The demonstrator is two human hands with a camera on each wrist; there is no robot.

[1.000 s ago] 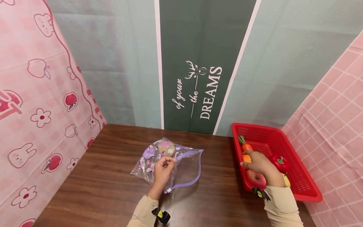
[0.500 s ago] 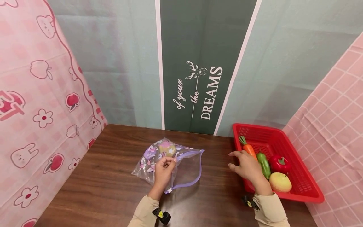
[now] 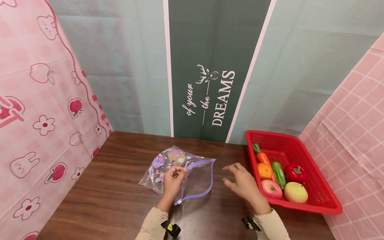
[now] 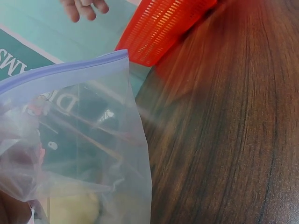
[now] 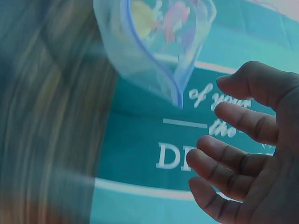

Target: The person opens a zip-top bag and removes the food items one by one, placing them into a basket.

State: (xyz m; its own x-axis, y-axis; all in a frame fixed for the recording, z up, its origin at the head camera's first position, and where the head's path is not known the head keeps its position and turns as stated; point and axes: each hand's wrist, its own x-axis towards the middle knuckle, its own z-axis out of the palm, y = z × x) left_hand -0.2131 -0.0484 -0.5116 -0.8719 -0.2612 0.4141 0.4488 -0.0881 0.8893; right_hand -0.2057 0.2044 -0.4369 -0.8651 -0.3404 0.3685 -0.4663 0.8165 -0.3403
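Note:
A clear zip bag [image 3: 199,180] with purple edging and a cartoon print lies on the table, its mouth spread towards the right. Inside it sits a yellowish rounded thing [image 3: 177,159], partly covered by the print. My left hand [image 3: 174,180] pinches the bag's upper layer near the mouth. To the right of the bag, my right hand [image 3: 243,183] hovers between it and the red basket, fingers spread and nothing held. In the right wrist view the fingers [image 5: 243,163] are loosely bent, apart from the bag.
The red plastic basket [image 3: 325,186] at the right holds a carrot [image 3: 262,158], an orange [image 3: 264,171], an apple [image 3: 271,189], a green pepper [image 3: 279,175], a red bell pepper [image 3: 295,173] and a yellow pear-like fruit [image 3: 295,192]. Cloth hangs behind the table [image 3: 99,200] and along both sides.
My right hand has come out of the basket and moved left towards the bag's mouth, holding nothing. The orange and apple now show uncovered. My left hand keeps its pinch on the bag.

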